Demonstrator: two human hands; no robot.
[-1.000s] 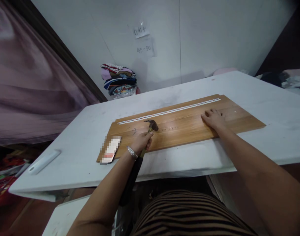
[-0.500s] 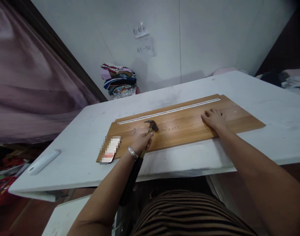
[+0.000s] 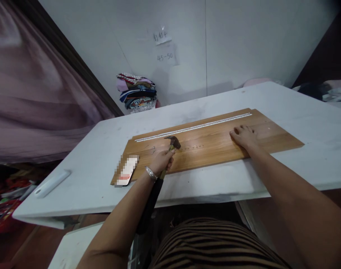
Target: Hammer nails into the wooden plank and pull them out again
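Note:
My left hand (image 3: 161,162) grips a claw hammer (image 3: 174,142) high on its handle, close to the metal head. The black end of the handle reaches back under my forearm, past the table edge. The hammer head is over a wood-grain board (image 3: 215,140), just left of a row of small nails or holes (image 3: 197,146); I cannot tell which. Several loose nails (image 3: 153,150) lie on the board to the left of the head. My right hand (image 3: 244,136) rests on the board's right part, fingers apart and slightly bent, holding nothing.
Two white measuring strips (image 3: 193,127) lie along the board's far side. A phone (image 3: 127,171), partly pixelated, sits at its left end. On the white table (image 3: 86,160) is a white plastic object (image 3: 53,184). Folded clothes (image 3: 138,92) are stacked by the wall.
The view has shifted very slightly, so everything appears a little further right. Both hands and the hammer keep their places over the board.

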